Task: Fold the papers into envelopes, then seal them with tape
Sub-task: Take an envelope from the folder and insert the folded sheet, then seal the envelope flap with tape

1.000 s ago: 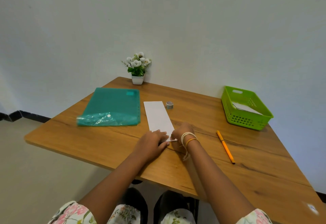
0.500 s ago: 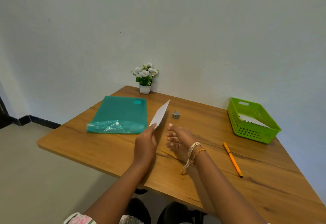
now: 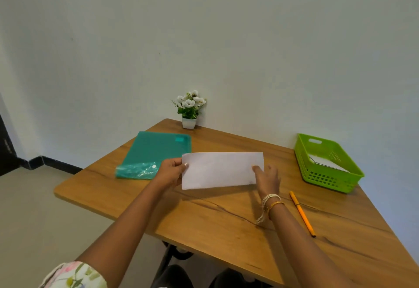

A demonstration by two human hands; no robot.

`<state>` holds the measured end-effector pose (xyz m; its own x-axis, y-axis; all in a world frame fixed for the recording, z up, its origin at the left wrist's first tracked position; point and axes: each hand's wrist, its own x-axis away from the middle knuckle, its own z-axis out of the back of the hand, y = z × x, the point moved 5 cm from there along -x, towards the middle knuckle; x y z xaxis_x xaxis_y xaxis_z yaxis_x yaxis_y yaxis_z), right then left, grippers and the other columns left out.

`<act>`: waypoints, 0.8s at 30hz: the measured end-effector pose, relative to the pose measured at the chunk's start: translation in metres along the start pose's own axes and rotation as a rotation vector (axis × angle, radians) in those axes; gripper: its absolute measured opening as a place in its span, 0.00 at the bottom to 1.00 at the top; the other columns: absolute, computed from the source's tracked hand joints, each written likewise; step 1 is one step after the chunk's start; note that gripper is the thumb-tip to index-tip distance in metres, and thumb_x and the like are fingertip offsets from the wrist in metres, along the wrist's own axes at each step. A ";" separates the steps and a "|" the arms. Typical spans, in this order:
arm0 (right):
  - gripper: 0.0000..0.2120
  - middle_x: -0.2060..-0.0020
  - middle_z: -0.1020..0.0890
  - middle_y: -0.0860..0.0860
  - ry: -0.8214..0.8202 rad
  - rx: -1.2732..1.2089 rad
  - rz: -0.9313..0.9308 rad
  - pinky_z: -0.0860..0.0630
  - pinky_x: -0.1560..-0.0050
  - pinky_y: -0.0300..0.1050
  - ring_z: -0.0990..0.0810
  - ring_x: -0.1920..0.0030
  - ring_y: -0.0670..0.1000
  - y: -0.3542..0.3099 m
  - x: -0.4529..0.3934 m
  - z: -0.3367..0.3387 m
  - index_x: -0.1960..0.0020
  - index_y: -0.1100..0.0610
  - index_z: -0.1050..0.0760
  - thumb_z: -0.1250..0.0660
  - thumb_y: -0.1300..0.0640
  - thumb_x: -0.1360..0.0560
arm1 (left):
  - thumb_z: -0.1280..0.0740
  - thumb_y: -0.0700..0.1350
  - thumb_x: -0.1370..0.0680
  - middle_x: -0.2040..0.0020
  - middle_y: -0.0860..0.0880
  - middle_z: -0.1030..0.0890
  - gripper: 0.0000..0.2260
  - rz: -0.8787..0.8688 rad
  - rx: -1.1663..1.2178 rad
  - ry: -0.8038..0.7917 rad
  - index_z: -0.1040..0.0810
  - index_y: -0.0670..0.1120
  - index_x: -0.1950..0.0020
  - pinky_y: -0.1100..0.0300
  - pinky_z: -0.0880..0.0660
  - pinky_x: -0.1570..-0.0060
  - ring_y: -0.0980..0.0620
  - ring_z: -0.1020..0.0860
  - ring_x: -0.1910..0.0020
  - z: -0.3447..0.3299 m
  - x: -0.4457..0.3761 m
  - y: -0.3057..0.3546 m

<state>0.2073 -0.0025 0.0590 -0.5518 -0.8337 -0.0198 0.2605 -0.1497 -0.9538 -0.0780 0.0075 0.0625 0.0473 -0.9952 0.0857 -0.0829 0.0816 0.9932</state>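
Two hands hold one folded sheet, one at each short end. The left hand point(image 3: 170, 173) pinches the left edge of the paper point(image 3: 221, 169) with the thumb on the near face and the fingers behind. The right hand point(image 3: 267, 177) takes the lower right corner; the thumb shows on the near face, the remaining fingers lie behind the sheet and their curl cannot be confirmed. The paper is a long white rectangle, held landscape and tipped up toward the camera, raised off the table point(image 3: 226, 226) above its middle. Whether the lower edge touches the wood cannot be told.

Assessment of step: folding is in hand, not sealing. The sheet appears to be a lengthwise fold under inspection or being turned for the next crease. No tape is on the paper, and no tape roll is visible in this view; it may lie behind the sheet.

Next move, in judgement: lay the sheet flat, align the edges squarely, and press the next crease with the fingertips. Thin paper of this kind will skew if one hand releases early.

Surroundings: a teal plastic folder point(image 3: 156, 154) lies beyond the left hand. An orange pencil point(image 3: 301, 214) lies to the right of the right wrist. A green basket point(image 3: 326, 177) at the far right holds white paper. A small potted plant point(image 3: 190, 110) stands at the far edge against the wall.
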 end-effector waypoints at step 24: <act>0.23 0.36 0.29 0.53 0.041 0.898 0.278 0.32 0.37 0.51 0.34 0.34 0.55 0.057 -0.002 0.036 0.33 0.49 0.29 0.42 0.40 0.24 | 0.27 0.44 0.27 0.37 0.46 0.23 0.15 0.006 -0.560 0.263 0.21 0.46 0.40 0.57 0.29 0.43 0.46 0.27 0.37 -0.063 -0.079 -0.030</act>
<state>0.2515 -0.0282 0.0156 -0.4010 -0.8844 -0.2387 0.8912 -0.3163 -0.3250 -0.0161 0.0869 0.0311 0.2978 -0.9539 0.0368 0.4479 0.1737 0.8771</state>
